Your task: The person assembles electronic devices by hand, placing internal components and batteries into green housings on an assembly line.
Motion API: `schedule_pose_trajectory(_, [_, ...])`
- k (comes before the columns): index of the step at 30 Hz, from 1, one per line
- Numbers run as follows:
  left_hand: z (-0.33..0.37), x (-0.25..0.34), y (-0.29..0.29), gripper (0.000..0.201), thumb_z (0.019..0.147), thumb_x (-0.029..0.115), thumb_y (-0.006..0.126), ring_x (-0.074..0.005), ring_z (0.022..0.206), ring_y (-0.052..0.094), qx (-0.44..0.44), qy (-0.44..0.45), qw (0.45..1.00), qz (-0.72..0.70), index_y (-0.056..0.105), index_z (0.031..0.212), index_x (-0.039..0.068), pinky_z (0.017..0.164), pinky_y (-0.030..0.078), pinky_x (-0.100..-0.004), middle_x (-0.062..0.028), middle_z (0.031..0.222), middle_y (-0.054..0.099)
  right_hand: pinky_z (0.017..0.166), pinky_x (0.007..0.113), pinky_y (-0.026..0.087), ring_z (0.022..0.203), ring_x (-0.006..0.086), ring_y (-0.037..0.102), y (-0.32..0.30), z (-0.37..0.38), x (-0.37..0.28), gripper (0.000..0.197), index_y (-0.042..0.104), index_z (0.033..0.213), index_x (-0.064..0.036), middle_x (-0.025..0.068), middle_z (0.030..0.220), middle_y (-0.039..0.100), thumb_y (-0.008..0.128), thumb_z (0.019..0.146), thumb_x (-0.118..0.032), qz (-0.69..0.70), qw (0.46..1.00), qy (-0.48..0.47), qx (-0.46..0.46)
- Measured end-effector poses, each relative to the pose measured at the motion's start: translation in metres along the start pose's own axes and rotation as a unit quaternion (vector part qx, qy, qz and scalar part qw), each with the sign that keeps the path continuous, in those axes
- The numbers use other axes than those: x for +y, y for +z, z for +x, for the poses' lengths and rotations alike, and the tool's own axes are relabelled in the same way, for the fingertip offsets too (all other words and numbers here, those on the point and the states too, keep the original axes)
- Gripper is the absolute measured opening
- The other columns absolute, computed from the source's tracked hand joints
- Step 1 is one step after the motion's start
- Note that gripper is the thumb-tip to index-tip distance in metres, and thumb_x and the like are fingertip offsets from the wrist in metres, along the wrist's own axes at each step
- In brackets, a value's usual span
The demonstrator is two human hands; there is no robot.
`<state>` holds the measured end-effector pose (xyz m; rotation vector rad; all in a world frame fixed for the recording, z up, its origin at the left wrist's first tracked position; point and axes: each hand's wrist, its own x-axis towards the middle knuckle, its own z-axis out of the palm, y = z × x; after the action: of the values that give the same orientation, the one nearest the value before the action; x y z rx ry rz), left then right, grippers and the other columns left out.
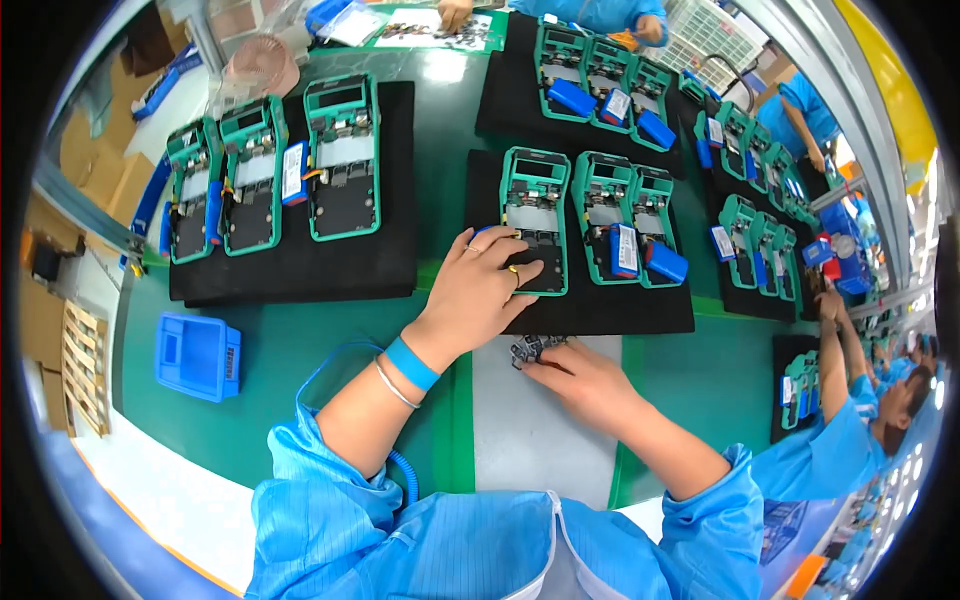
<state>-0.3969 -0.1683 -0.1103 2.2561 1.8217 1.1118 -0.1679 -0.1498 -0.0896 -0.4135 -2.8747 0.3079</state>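
My left hand lies over the lower left part of a green device housing, its fingers spread across the black lower panel. A sliver of blue shows beside its knuckles; most of that thing is hidden under the hand. Below the housing, my right hand is closed, with thumb and fingers on a cluster of small dark-grey parts near the front edge of the black mat. Their exact kind is too small to make out. Two more open housings with blue battery packs stand to the right.
Another black mat at left carries several green housings with battery packs. A blue bin sits on the green table. A blue coiled cord runs by my left arm. Co-workers' hands and arms are beyond and right.
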Motion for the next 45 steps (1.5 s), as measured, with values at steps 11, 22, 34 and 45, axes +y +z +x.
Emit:
schedule_pose_trajectory(11, [0.062, 0.058, 0.024, 0.051, 0.081, 0.026, 0.074, -0.0374, 0.122, 0.05, 0.01, 0.091, 0.996, 0.011, 0.062, 0.128, 0.01, 0.103, 0.041, -0.0481, -0.018, 0.132, 0.054, 0.067, 0.045, 0.051, 0.079, 0.0335, 0.062, -0.001, -0.037, -0.012, 0.011, 0.06, 0.082, -0.0067, 0.011, 0.082, 0.062, 0.067, 0.083, -0.015, 0.105, 0.952, 0.284, 0.046])
schedule_pose_trajectory(22, [0.104, 0.042, 0.06, 0.045, 0.083, 0.034, 0.074, -0.0362, 0.102, 0.059, -0.07, 0.033, 0.994, -0.077, 0.063, 0.117, 0.006, 0.086, 0.05, -0.0449, -0.0175, 0.105, 0.059, 0.073, 0.038, 0.053, 0.088, 0.0267, 0.062, -0.013, -0.055, 0.005, 0.008, 0.065, 0.09, -0.0065, 0.0078, 0.092, 0.064, 0.064, 0.083, -0.01, 0.083, 0.985, 0.127, 0.076])
schedule_pose_trajectory(34, [0.064, 0.043, 0.046, 0.052, 0.086, 0.026, 0.067, -0.0423, 0.137, 0.039, 0.004, 0.011, 1.0, 0.029, 0.052, 0.127, -0.001, 0.114, 0.029, -0.0535, -0.0293, 0.142, 0.044, 0.065, 0.03, 0.054, 0.078, 0.0231, 0.063, -0.019, -0.04, 0.021, 0.013, 0.058, 0.077, -0.0043, 0.0075, 0.08, 0.06, 0.062, 0.066, -0.011, -0.122, 0.985, -0.079, -0.094])
schedule_pose_trajectory(45, [0.071, 0.036, 0.058, 0.055, 0.083, 0.034, 0.072, -0.0359, 0.128, 0.045, -0.087, 0.097, 0.99, 0.061, 0.061, 0.128, 0.005, 0.109, 0.038, -0.0475, -0.0204, 0.127, 0.053, 0.064, 0.039, 0.054, 0.075, 0.0281, 0.064, -0.089, 0.016, 0.096, 0.011, 0.067, 0.089, -0.0047, 0.0088, 0.083, 0.062, 0.07, 0.08, 0.0, 0.04, 0.981, 0.093, 0.166])
